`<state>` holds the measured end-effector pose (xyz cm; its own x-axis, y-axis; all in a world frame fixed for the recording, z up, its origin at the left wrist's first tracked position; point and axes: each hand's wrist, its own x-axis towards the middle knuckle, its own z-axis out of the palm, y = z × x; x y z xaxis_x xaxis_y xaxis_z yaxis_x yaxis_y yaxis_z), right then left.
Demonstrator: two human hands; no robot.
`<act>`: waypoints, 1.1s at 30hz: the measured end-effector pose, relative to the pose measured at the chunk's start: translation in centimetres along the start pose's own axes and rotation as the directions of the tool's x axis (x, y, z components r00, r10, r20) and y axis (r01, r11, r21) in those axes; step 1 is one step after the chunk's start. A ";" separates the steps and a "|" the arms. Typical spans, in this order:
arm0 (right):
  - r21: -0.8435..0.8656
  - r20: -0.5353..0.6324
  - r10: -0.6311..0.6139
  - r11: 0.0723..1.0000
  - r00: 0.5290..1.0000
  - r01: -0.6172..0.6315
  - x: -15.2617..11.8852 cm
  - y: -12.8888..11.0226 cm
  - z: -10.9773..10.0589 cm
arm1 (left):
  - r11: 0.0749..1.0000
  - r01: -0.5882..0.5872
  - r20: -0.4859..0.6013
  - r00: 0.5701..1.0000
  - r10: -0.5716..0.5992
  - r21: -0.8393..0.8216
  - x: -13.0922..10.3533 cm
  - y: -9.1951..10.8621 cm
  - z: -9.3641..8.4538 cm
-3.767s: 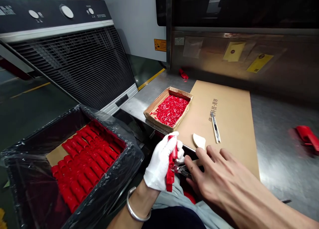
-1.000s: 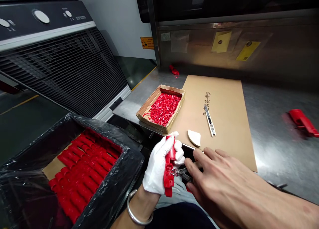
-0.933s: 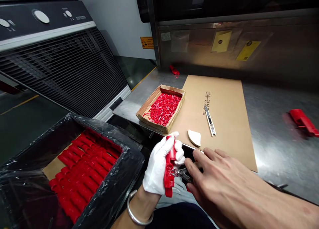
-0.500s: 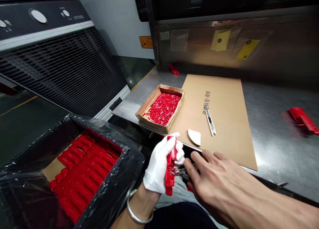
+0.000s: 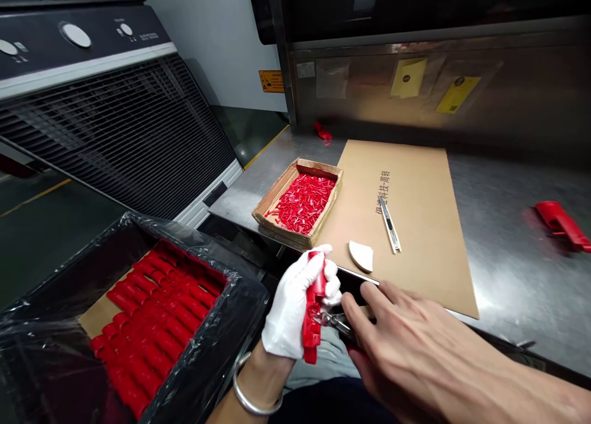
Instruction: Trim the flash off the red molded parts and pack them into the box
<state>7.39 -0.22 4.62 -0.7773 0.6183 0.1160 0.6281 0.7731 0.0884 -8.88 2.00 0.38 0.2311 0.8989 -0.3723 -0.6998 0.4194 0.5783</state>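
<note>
My left hand (image 5: 290, 304), in a white glove with a silver bangle at the wrist, is closed around a red plastic part (image 5: 313, 325) held upright before the bench edge. My bare right hand (image 5: 392, 332) grips small metal pliers (image 5: 339, 321), most of whose handles are hidden under the fingers. The tips of the pliers meet the side of the red part near its lower half. Beyond my hands, a cardboard tray (image 5: 277, 232) holds a heap of small red scraps (image 5: 305, 202).
At left, a bin lined with black plastic (image 5: 249, 288) holds rows of red parts (image 5: 157, 325). A cardboard sheet (image 5: 415, 190) carries a utility knife (image 5: 390, 224) and a white fan-shaped piece (image 5: 361, 256). Another red part (image 5: 561, 224) lies on the metal bench (image 5: 521, 276) at right.
The red part has shifted slightly left and tilted a little in my left hand. My right hand has turned slightly, showing more of the pliers, whose tips stay at the part.
</note>
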 end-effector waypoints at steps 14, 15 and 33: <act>0.004 -0.050 -0.045 0.999 0.998 0.046 -1.4 1.8 -1.3 | 0.999 0.014 0.000 1.000 -0.014 -0.052 -0.3 0.3 -0.4; 0.006 -0.054 -0.054 0.999 0.997 0.054 -1.4 1.9 -1.2 | 0.999 0.016 0.000 1.000 -0.016 -0.044 -0.3 0.3 -0.4; 0.056 -0.089 -0.049 0.997 0.995 0.054 -1.0 1.3 -0.6 | 0.999 0.037 -0.003 0.999 -0.037 -0.008 -0.3 -0.4 -0.2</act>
<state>8.96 0.09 5.22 -0.8011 0.5644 0.1991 0.5819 0.8123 0.0389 -8.80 1.59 0.14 0.2549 0.8822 -0.3958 -0.6959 0.4516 0.5584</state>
